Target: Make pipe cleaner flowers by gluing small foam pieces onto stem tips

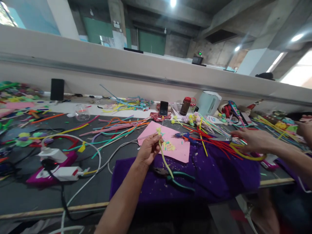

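My left hand point(149, 149) is closed, pinching a pale yellow pipe cleaner point(166, 162) near its top. A small yellow tuft shows just above the fingertips, and the stem hangs down over green-handled pliers point(180, 182). Off to the right, my right hand point(254, 140) has its fingers closed at the handle end of a pair of scissors point(220, 138), whose blades point left. Red pipe cleaners point(224, 148) lie under the blades. Between the hands, a pink sheet point(181, 155) carries yellow clippings point(168, 146) and a blue glue gun point(184, 136) rests at its edge.
A purple cloth point(219, 175) covers the front of the table. At left sits a power strip point(52, 172) with plugs and looping white cables. A phone point(163, 108), a brown bottle point(186, 106) and a kettle point(209, 102) stand behind. Another person's hand point(304, 128) is at far right.
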The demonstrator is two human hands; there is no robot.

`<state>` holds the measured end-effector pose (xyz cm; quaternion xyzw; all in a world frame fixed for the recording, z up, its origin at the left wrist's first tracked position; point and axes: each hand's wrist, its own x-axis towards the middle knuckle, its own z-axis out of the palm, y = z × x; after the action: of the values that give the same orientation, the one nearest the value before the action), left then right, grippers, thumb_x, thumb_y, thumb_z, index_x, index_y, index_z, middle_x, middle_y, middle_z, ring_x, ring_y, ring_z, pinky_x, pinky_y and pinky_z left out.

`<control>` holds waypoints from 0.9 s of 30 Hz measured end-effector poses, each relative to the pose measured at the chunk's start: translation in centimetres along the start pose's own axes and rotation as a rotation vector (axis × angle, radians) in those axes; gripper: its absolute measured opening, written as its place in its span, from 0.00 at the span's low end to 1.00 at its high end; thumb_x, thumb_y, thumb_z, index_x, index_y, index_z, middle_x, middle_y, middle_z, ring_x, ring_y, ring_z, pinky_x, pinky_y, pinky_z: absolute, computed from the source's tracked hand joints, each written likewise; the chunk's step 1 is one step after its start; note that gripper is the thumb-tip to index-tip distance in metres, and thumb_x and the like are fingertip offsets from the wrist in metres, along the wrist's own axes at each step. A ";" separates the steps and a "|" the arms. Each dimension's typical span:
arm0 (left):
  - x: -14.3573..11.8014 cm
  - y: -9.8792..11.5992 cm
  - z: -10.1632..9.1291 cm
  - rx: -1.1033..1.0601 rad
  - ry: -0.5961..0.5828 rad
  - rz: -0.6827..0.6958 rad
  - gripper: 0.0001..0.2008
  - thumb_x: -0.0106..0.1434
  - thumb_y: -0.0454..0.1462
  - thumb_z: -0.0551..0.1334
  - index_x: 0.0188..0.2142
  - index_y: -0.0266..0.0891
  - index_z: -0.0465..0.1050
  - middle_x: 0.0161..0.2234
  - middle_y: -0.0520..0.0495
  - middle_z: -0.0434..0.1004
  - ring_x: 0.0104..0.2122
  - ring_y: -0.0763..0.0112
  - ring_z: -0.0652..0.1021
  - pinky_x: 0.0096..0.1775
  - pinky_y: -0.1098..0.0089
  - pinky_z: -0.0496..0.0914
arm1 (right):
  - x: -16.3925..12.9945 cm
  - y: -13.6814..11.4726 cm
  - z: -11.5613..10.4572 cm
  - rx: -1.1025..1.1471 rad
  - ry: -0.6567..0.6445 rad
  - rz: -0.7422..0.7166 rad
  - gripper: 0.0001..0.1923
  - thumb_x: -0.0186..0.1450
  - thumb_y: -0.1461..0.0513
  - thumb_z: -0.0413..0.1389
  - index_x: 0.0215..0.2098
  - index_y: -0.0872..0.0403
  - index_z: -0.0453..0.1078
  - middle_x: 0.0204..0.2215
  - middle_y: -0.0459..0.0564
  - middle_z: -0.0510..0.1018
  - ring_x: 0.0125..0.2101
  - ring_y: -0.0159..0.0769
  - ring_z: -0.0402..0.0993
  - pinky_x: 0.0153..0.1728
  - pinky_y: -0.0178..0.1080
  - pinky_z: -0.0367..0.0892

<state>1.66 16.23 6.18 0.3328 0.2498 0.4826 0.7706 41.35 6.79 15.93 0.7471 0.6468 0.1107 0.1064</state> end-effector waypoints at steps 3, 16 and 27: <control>-0.1 0.1 0.1 -0.007 -0.009 0.002 0.10 0.47 0.35 0.67 0.27 0.33 0.67 0.20 0.55 0.71 0.12 0.88 0.65 0.13 0.86 0.55 | -0.9 0.7 -0.4 0.174 -0.036 -0.010 0.32 0.47 0.53 0.59 0.51 0.46 0.65 0.40 0.56 0.75 0.38 0.53 0.71 0.32 0.44 0.63; -1.3 0.2 0.1 -0.095 -0.185 0.066 0.10 0.48 0.35 0.66 0.26 0.33 0.66 0.18 0.54 0.68 0.11 0.89 0.61 0.14 0.85 0.54 | 0.1 -17.3 2.4 1.838 -0.155 -0.515 0.33 0.51 0.55 0.60 0.54 0.47 0.57 0.30 0.46 0.64 0.25 0.29 0.59 0.23 0.32 0.56; -0.6 -0.3 0.1 0.110 0.063 0.049 0.09 0.49 0.36 0.66 0.30 0.34 0.70 0.18 0.54 0.69 0.13 0.87 0.63 0.14 0.84 0.52 | 2.7 -21.6 3.8 1.472 -0.007 -0.673 0.33 0.51 0.68 0.55 0.54 0.48 0.54 0.44 0.49 0.65 0.39 0.35 0.64 0.40 0.38 0.62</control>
<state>1.69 15.56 6.06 0.3653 0.2920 0.4972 0.7308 22.49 12.39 5.81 0.3911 0.7437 -0.3837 -0.3829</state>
